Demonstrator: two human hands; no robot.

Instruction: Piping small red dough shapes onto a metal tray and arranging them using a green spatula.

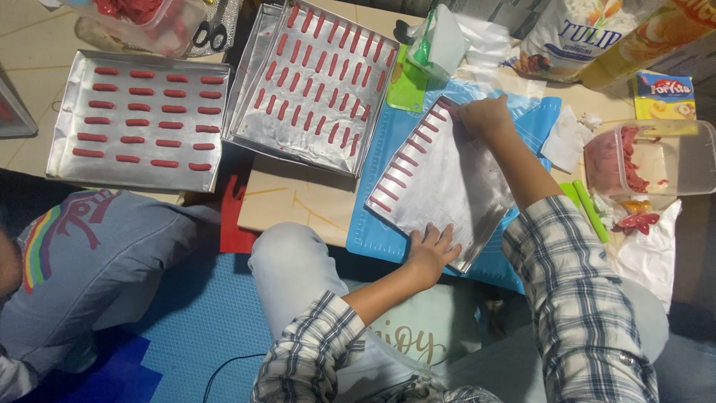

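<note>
A foil-lined metal tray (pixel 447 186) lies tilted on a blue mat (pixel 373 224), with a row of red dough sticks (pixel 406 160) along its left edge. My left hand (pixel 431 250) rests flat on the tray's near edge, fingers spread. My right hand (pixel 483 116) is at the tray's far corner, fingers pinched by the last red stick there; whether it holds anything I cannot tell. Both arms wear plaid sleeves.
Two more trays filled with red sticks lie to the left, one on the low table (pixel 313 82) and one on the floor (pixel 138 119). A clear tub of red dough (pixel 641 157) stands at the right. Bags and packets (pixel 574 33) are behind. A person in grey (pixel 82 261) sits at the left.
</note>
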